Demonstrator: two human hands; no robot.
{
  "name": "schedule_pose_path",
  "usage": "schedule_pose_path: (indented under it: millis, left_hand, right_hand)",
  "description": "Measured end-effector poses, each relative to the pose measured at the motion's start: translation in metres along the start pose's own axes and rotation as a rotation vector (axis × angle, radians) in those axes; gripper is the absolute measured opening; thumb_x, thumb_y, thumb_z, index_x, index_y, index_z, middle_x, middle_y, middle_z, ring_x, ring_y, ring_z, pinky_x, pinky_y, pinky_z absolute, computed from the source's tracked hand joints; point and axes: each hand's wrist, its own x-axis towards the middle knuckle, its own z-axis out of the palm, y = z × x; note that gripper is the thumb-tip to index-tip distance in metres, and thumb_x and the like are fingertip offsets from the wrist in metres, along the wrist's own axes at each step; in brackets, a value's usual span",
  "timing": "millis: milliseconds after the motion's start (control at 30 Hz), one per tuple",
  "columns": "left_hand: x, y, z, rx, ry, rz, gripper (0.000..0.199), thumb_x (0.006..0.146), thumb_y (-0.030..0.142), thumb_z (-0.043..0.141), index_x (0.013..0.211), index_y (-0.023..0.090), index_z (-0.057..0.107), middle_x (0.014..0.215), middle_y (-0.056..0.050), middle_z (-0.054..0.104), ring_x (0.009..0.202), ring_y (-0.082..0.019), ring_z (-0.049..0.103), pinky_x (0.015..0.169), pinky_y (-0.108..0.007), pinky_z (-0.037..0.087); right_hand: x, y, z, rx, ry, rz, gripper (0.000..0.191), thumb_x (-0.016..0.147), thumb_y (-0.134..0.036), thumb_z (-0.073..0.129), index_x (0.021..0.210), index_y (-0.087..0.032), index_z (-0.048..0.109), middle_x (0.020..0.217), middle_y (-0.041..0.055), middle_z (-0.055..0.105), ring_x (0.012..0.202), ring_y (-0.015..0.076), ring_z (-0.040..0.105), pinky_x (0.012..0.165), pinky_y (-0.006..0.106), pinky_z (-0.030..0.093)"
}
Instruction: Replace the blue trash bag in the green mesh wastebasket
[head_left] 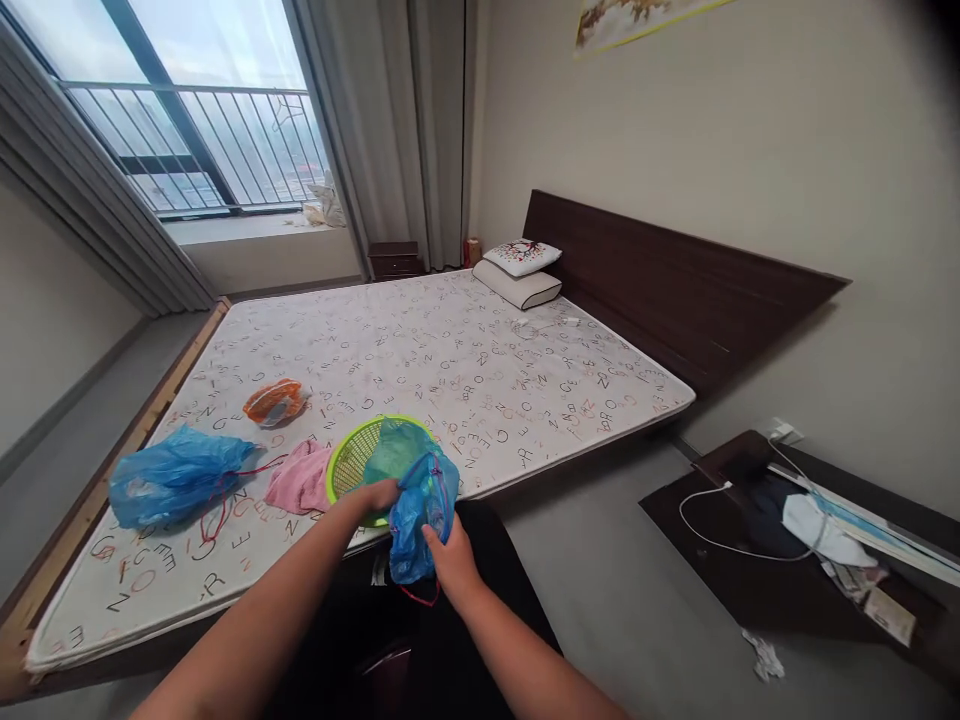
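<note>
A crumpled blue plastic bag (411,528) with a red drawstring is held over my lap, by the mattress edge. My left hand (381,494) grips its left side, with the fingertips partly hidden by the plastic. On the bag's right side, my right hand (451,556) pinches the plastic between thumb and fingers. Just behind the bag stands a yellow-green plastic basket (346,474), with a translucent green bag (397,447) inside it. A pink cloth (301,478) lies against the basket's left side.
On the mattress (390,350), a larger blue bag (176,478) with red strings lies at the left, near an orange bundle (274,402). Pillows (521,270) rest by the dark headboard (645,270). A cluttered nightstand (720,560) with a white cable stands at the right.
</note>
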Motion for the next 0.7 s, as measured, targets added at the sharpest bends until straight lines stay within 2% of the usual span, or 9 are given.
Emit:
schedule_pose_path:
  millis: [100, 200, 267, 333, 400, 467, 533, 633, 700]
  left_hand:
    - [0.013, 0.009, -0.025, 0.079, 0.109, 0.041, 0.035, 0.055, 0.003, 0.063, 0.084, 0.018, 0.075, 0.074, -0.006, 0.073, 0.075, -0.026, 0.067, 0.080, -0.036, 0.053]
    - [0.014, 0.021, -0.069, 0.123, 0.320, 0.084, 0.045, 0.055, 0.003, 0.059, 0.094, 0.018, 0.074, 0.089, -0.007, 0.075, 0.082, -0.023, 0.067, 0.078, -0.030, 0.052]
    - [0.006, 0.025, -0.099, 0.140, 0.460, 0.094, 0.049, 0.058, 0.005, 0.060, 0.104, 0.017, 0.072, 0.092, -0.008, 0.074, 0.076, -0.021, 0.066, 0.072, -0.028, 0.051]
    - [-0.006, 0.021, -0.124, 0.071, 0.579, 0.063, 0.051, 0.061, 0.009, 0.063, 0.111, 0.015, 0.070, 0.087, -0.008, 0.073, 0.066, -0.018, 0.064, 0.063, -0.026, 0.050]
    - [-0.021, 0.011, -0.139, -0.100, 0.615, -0.026, 0.052, 0.061, 0.010, 0.065, 0.113, 0.015, 0.068, 0.078, -0.006, 0.070, 0.057, -0.015, 0.062, 0.058, -0.025, 0.050]
    - [-0.035, -0.002, -0.144, -0.268, 0.557, -0.136, 0.049, 0.063, 0.010, 0.067, 0.112, 0.016, 0.067, 0.072, -0.003, 0.068, 0.054, -0.013, 0.061, 0.057, -0.025, 0.052]
    - [-0.048, -0.015, -0.142, -0.323, 0.509, -0.211, 0.044, 0.068, 0.010, 0.069, 0.111, 0.018, 0.065, 0.072, -0.001, 0.068, 0.055, -0.013, 0.063, 0.058, -0.026, 0.055]
    - [-0.066, -0.028, -0.134, -0.389, 0.563, -0.250, 0.033, 0.076, 0.010, 0.070, 0.107, 0.019, 0.062, 0.075, -0.002, 0.068, 0.057, -0.014, 0.067, 0.058, -0.027, 0.058]
    - [-0.074, -0.031, -0.127, -0.558, 0.592, -0.266, 0.019, 0.084, 0.012, 0.064, 0.102, 0.018, 0.060, 0.077, -0.003, 0.069, 0.059, -0.014, 0.069, 0.060, -0.028, 0.060]
  right_hand:
    - [0.007, -0.002, -0.005, 0.129, -0.039, -0.021, 0.045, 0.079, -0.040, 0.070, 0.119, -0.021, 0.063, 0.112, 0.0087, 0.074, 0.105, 0.0266, 0.070, 0.095, 0.042, 0.055]
    - [0.022, -0.008, -0.012, 0.289, -0.006, 0.045, 0.044, 0.075, -0.040, 0.073, 0.112, -0.020, 0.061, 0.108, 0.0076, 0.074, 0.099, 0.0244, 0.070, 0.088, 0.039, 0.057]
    - [0.034, -0.013, -0.017, 0.377, -0.009, 0.094, 0.040, 0.072, -0.037, 0.072, 0.106, -0.020, 0.058, 0.094, 0.0043, 0.073, 0.083, 0.0208, 0.069, 0.075, 0.033, 0.056]
    - [0.049, -0.019, -0.020, 0.404, -0.001, 0.109, 0.038, 0.071, -0.033, 0.070, 0.105, -0.020, 0.057, 0.079, -0.0014, 0.067, 0.065, 0.0156, 0.062, 0.062, 0.027, 0.050]
    - [0.066, -0.028, -0.020, 0.349, 0.031, 0.080, 0.036, 0.073, -0.034, 0.067, 0.106, -0.020, 0.058, 0.074, -0.0044, 0.060, 0.058, 0.0124, 0.054, 0.056, 0.023, 0.044]
    - [0.086, -0.040, -0.019, 0.229, 0.053, 0.045, 0.033, 0.076, -0.036, 0.063, 0.105, -0.021, 0.060, 0.075, -0.0042, 0.057, 0.058, 0.0121, 0.052, 0.055, 0.023, 0.040]
    - [0.107, -0.051, -0.017, 0.072, 0.097, 0.007, 0.029, 0.077, -0.036, 0.060, 0.101, -0.021, 0.062, 0.078, -0.0027, 0.057, 0.061, 0.0134, 0.052, 0.057, 0.024, 0.039]
    - [0.130, -0.060, -0.014, -0.081, 0.209, -0.083, 0.024, 0.076, -0.036, 0.059, 0.095, -0.021, 0.064, 0.081, -0.0002, 0.059, 0.073, 0.0168, 0.055, 0.066, 0.026, 0.041]
    - [0.137, -0.056, -0.012, -0.047, 0.246, -0.103, 0.020, 0.076, -0.038, 0.058, 0.087, -0.021, 0.063, 0.081, 0.0007, 0.060, 0.078, 0.0180, 0.055, 0.070, 0.026, 0.041]
